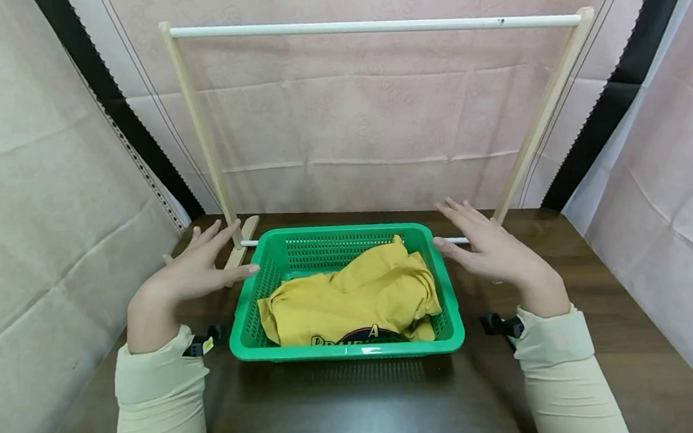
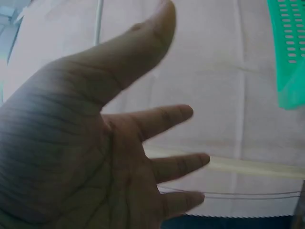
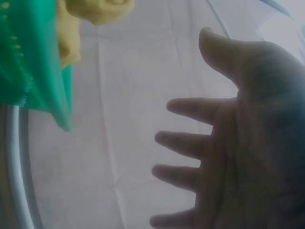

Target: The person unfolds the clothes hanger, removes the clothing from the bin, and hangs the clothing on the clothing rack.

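A green plastic basket with slotted walls stands on the table, holding a crumpled yellow garment with dark printed lettering at its front. To the basket's left, my left hand hovers with fingers spread and thumb extended toward the rim. On the other side, my right hand is likewise spread, its thumb near the right rim. Both palms, seen in the wrist views, hold nothing. The garment also shows beside the basket wall in the right wrist view.
Behind the basket rises a rack with a white top bar, pale wooden uprights and a low white bar, partly hidden by the basket. Pale cloth walls with black strips surround the dark wooden table.
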The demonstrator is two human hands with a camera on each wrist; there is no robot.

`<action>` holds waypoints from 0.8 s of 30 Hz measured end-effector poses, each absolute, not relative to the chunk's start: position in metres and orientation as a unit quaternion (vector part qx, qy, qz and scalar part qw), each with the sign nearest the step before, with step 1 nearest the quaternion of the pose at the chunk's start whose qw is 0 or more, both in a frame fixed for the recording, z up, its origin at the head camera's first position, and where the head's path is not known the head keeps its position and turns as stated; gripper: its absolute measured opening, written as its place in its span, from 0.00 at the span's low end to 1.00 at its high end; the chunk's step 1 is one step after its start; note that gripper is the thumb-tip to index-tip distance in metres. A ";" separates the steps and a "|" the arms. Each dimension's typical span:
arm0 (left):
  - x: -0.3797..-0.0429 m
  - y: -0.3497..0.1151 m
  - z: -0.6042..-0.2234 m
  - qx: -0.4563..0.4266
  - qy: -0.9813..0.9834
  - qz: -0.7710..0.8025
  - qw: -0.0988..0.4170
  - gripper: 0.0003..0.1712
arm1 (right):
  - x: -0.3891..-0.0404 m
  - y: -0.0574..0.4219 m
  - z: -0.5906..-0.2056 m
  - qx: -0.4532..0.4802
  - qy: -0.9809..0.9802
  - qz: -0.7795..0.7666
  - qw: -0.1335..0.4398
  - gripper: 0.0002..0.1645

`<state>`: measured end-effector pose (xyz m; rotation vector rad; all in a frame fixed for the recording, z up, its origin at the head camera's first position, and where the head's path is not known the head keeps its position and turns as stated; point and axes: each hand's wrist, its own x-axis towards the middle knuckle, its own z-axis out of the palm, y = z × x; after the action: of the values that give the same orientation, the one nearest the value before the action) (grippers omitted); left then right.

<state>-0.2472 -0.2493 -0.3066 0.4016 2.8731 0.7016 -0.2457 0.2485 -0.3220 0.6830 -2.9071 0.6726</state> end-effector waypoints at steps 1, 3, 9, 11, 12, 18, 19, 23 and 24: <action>-0.250 -0.252 -0.309 0.142 0.956 0.246 0.079 0.57 | -0.246 0.251 -0.322 0.229 -0.945 0.229 0.041 0.43; -0.256 -0.256 -0.314 0.164 0.947 0.266 0.077 0.55 | -0.247 0.259 -0.323 0.242 -0.939 0.241 0.046 0.40; -0.276 -0.270 -0.337 0.192 0.918 0.335 0.088 0.48 | -0.243 0.293 -0.330 0.214 -0.942 0.256 0.032 0.30; -0.284 -0.273 -0.346 0.193 0.905 0.367 0.099 0.46 | -0.240 0.306 -0.333 0.199 -0.944 0.262 0.025 0.28; -0.288 -0.275 -0.351 0.197 0.897 0.382 0.101 0.45 | -0.239 0.313 -0.336 0.194 -0.945 0.260 0.025 0.28; -0.308 -0.278 -0.377 0.222 0.848 0.467 0.117 0.41 | -0.232 0.355 -0.356 0.162 -0.956 0.246 0.009 0.25; -0.310 -0.277 -0.381 0.222 0.843 0.475 0.119 0.40 | -0.230 0.362 -0.360 0.158 -0.956 0.247 0.002 0.25; -0.316 -0.274 -0.389 0.224 0.831 0.493 0.128 0.38 | -0.223 0.389 -0.380 0.147 -0.940 0.301 -0.065 0.22; -0.317 -0.273 -0.391 0.224 0.829 0.496 0.129 0.38 | -0.221 0.394 -0.386 0.142 -0.932 0.321 -0.091 0.22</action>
<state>-0.3172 -0.2728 -0.3907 0.6497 2.4090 1.4430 -0.2214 0.3936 -0.3858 0.4722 -3.1093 1.0726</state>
